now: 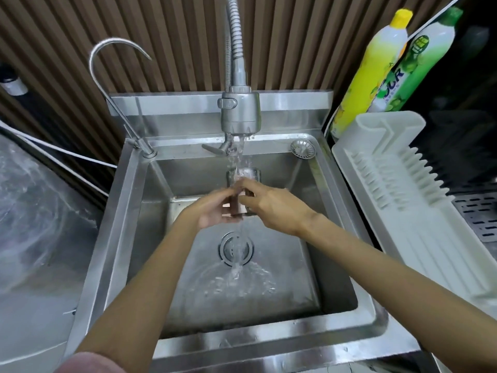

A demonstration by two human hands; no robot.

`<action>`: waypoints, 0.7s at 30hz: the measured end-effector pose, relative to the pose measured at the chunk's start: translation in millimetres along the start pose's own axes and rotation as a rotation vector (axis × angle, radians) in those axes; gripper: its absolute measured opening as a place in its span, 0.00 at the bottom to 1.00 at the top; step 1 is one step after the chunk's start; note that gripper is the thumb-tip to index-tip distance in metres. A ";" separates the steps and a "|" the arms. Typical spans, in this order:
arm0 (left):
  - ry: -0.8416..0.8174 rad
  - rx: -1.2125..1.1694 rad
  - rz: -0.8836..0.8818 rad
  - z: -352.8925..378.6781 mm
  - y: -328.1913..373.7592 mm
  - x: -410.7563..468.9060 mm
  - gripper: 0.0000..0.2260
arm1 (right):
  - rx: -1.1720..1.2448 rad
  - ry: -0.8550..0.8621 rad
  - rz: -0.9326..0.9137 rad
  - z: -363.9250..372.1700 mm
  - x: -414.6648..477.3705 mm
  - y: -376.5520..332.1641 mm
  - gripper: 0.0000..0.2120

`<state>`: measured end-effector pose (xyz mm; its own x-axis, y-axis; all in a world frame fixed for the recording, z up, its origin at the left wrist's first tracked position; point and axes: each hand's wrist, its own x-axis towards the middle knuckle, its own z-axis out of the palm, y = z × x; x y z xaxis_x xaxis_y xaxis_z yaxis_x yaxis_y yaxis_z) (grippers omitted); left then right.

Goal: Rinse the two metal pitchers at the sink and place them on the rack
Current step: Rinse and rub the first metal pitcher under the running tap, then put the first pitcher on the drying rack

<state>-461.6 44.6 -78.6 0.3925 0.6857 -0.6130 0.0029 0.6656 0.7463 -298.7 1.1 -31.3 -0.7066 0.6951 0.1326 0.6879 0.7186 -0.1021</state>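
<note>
The stainless steel sink (118, 238) fills the middle of the view, a deep square basin with a wide flat rim on every side. Right of the sink, touching its rim, sits the white plastic drying rack (419, 232), its slotted ribs and long grooves bare. Left of the sink there's a sheet of clear plastic wrap (35, 205) over a pale surface, with a white cable (67, 152) running across toward the sink's back corner. Behind the sink stands a brown ribbed wall panel.

At the sink's back right corner, wedged between rack and wall, lean two dish soap bottles, the yellow one (368, 74) and the green one (419, 60) just beside it. Over the sink's back edge hangs the spray faucet head (240, 111) on a flexible metal hose, water running straight down. At the back left corner rises a thin gooseneck tap (107, 76). A small strainer plug (303, 148) lies on the rim at the back right.

Above the middle of the basin, both hands meet under the stream. The left hand (215, 211) cups from below and the side, the right hand (271, 208) wraps over from the right, and together they clasp one small metal pitcher (243, 189), its open mouth up under the water. The hands cover most of its body; its handle can't be made out. Water spills past it onto the drain (236, 247) directly beneath and fans out across the basin floor. All four basin walls stand well apart from the hands. The second pitcher isn't anywhere in view.
</note>
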 end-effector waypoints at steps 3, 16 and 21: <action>0.032 0.095 0.058 7.0 -1.9 -3.3 0.06 | 0.153 0.056 0.079 6.2 -11.3 -0.4 0.11; 0.602 0.455 0.466 62.7 -3.4 -31.1 0.27 | 0.811 0.134 0.951 -21.1 32.4 3.5 0.42; 0.290 0.159 0.415 107.9 12.2 -24.3 0.25 | 0.665 0.192 0.920 -47.3 -20.1 43.8 0.33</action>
<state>-371.9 4.3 -26.6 0.1193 0.9504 -0.2873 0.0494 0.2833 0.9577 -246.5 17.7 8.2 0.0935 0.9884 -0.1198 0.6662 -0.1515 -0.7302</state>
